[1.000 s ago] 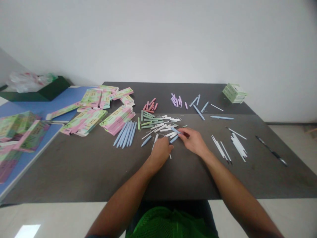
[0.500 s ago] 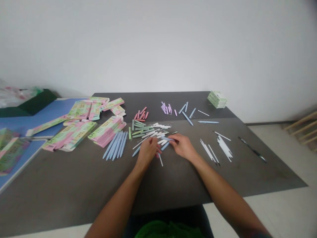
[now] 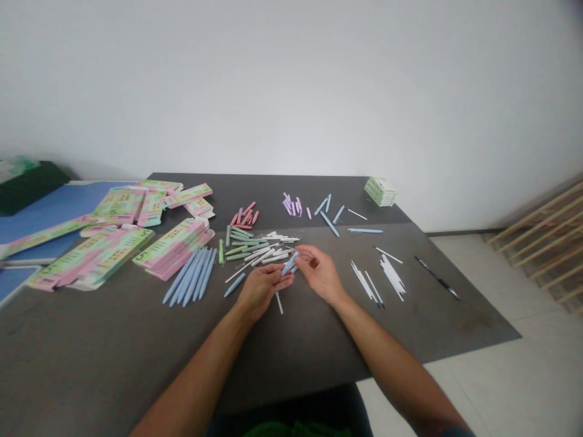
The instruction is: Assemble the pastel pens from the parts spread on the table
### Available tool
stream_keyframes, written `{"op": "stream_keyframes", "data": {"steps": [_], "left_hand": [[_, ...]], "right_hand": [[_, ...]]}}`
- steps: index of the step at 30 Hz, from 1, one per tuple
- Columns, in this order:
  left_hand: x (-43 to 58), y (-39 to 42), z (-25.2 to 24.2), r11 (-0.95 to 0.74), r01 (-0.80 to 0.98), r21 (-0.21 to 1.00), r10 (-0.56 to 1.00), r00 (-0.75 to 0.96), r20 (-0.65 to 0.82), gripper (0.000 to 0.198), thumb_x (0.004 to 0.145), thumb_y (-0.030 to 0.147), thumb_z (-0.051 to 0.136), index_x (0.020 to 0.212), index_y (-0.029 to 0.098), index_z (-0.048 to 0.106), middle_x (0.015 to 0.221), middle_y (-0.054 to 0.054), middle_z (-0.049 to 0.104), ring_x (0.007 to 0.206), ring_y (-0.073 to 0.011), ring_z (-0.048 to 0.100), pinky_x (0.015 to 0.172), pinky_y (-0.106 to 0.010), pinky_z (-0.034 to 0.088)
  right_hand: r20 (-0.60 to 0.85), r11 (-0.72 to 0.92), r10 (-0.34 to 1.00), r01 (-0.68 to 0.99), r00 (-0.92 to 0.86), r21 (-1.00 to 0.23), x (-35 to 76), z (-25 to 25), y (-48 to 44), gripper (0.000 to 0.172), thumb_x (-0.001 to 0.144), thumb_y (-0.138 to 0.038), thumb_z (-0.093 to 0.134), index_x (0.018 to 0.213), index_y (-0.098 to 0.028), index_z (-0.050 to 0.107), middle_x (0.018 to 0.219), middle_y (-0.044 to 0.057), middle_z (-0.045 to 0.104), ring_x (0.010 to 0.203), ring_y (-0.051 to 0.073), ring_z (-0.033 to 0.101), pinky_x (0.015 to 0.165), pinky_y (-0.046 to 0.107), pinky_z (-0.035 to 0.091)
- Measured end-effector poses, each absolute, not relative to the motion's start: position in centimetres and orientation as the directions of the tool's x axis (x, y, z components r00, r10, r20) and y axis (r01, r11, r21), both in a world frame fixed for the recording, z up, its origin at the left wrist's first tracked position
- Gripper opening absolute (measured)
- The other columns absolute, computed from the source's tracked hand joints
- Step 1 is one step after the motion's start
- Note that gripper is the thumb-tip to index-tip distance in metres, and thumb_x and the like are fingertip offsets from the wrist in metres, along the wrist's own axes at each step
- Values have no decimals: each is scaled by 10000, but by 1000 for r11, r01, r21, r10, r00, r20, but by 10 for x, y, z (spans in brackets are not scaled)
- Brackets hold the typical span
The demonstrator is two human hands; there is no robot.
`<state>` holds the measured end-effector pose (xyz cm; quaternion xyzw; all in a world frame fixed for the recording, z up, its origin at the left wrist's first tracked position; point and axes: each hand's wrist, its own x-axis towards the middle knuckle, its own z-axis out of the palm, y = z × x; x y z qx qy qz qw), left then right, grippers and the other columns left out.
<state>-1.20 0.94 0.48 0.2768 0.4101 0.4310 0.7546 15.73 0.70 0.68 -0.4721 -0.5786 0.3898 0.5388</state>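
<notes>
My left hand (image 3: 259,290) and my right hand (image 3: 317,271) meet over the middle of the table, both closed on a light blue pen barrel (image 3: 288,264) held at a slant between their fingertips. Below my left fingers a white pen refill (image 3: 279,303) shows; whether it is gripped or lies on the table I cannot tell. Just beyond the hands is a loose pile of white refills (image 3: 265,255) and green pen barrels (image 3: 248,241). A blue pen piece (image 3: 235,285) lies left of my left hand, near a row of blue pens (image 3: 195,276).
Flattened pink-green cartons (image 3: 173,247) cover the left side. Red pen parts (image 3: 246,215), purple parts (image 3: 293,205) and blue parts (image 3: 328,223) lie farther back. Stacked small boxes (image 3: 380,192) stand back right. White refills (image 3: 392,276) and a black pen (image 3: 437,278) lie at right.
My view has swung slightly right. My right hand has brought the blue barrel up against my left fingers, and both hands now hold it. The left hand has turned more palm-up.
</notes>
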Motion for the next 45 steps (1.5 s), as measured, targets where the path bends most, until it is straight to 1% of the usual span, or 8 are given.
{"op": "stream_keyframes", "data": {"steps": [5,9,17,23,31,35,40,45], "left_hand": [[-10,6,2,519,-413,748,842,398,-364,179,748,33,721,922,59,748,947,-156,765,837,-188,735,857,-297,599],[-10,5,5,525,-412,745,840,393,-375,196,740,57,768,935,60,743,941,-162,766,849,-201,742,871,-319,598],[-12,5,7,495,-397,773,863,328,-384,157,786,121,775,919,53,726,859,-147,752,730,-168,729,756,-282,601],[-14,5,5,470,-358,807,870,342,-355,160,816,205,767,882,78,695,806,-110,725,655,-151,704,634,-252,584],[-12,4,7,455,-322,830,867,374,-330,206,838,263,752,882,77,674,799,-100,711,642,-139,693,607,-232,569],[-12,3,8,458,-333,824,863,389,-322,241,831,289,765,903,82,665,794,-102,715,637,-142,696,609,-238,570],[-12,2,10,473,-339,813,857,390,-336,226,854,283,735,924,84,651,809,-121,726,651,-165,714,607,-254,574],[-12,3,12,502,-351,790,845,395,-361,202,877,270,699,927,84,639,814,-145,736,664,-189,727,614,-277,583]], "right_hand": [[370,337,928,323,45,-884,154,9,-1,276,922,-306,599,1173,-247,697,1075,57,760,940,197,717,893,349,563],[432,380,900,382,58,-843,155,13,-4,265,938,-302,568,1161,-246,700,1061,54,758,896,191,709,876,343,563],[360,300,917,294,174,-907,160,15,0,269,937,-362,566,1156,-217,626,1090,100,746,954,218,715,874,366,578],[324,272,933,281,157,-920,163,12,3,256,932,-384,562,1131,-224,587,1055,99,734,929,212,711,840,349,585],[266,229,939,181,218,-956,169,19,6,310,900,-445,601,1101,-214,556,987,78,716,726,169,672,725,320,575],[288,234,929,235,233,-943,172,21,6,330,915,-478,574,1115,-218,542,982,75,711,739,170,666,736,317,567],[317,243,908,273,274,-931,182,18,10,302,917,-435,563,1123,-215,563,1002,84,713,780,187,672,748,330,567],[240,125,954,494,178,-861,192,9,17,253,865,-357,583,1051,-199,650,898,72,725,772,212,671,730,340,543]]}}
